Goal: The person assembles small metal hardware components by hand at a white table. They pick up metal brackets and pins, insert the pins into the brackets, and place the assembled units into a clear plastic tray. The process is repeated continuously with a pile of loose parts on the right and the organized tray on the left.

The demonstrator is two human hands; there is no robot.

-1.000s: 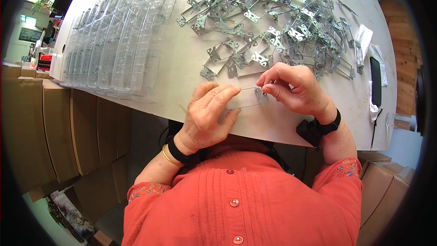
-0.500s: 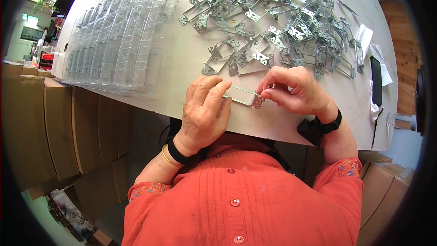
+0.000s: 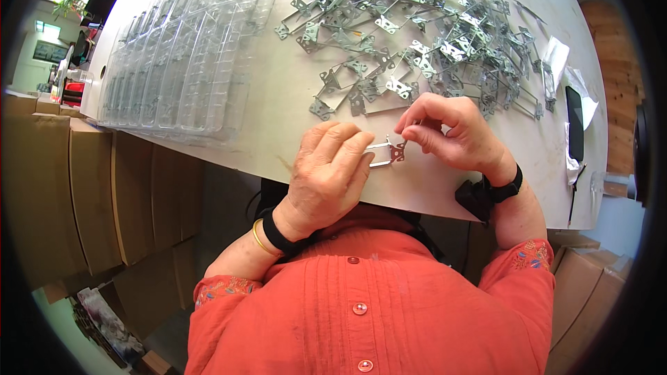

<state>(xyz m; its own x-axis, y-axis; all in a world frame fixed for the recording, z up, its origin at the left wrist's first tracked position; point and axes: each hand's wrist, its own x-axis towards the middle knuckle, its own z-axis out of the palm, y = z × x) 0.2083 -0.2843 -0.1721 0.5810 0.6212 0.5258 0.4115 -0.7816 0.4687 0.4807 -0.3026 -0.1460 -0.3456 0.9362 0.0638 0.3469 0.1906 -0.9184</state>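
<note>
My left hand (image 3: 326, 173) and my right hand (image 3: 451, 132) hold one small metal bracket (image 3: 389, 153) between them, just above the near edge of the pale table (image 3: 278, 90). The left fingers cover the bracket's left end, which may sit inside a clear plastic sleeve; I cannot tell. The right thumb and forefinger pinch its right, butterfly-shaped end. A heap of several similar metal brackets (image 3: 417, 35) lies spread on the table just beyond my hands.
Clear plastic blister trays (image 3: 180, 55) lie in overlapping rows at the table's left. A dark phone (image 3: 575, 123) and white wrappers (image 3: 559, 55) lie at the right edge. Cardboard boxes (image 3: 90, 194) stand stacked to the left below the table.
Both hands have drawn slightly toward me and lower on the table. The bracket between them now shows more plainly, with the right fingers pinching its right end.
</note>
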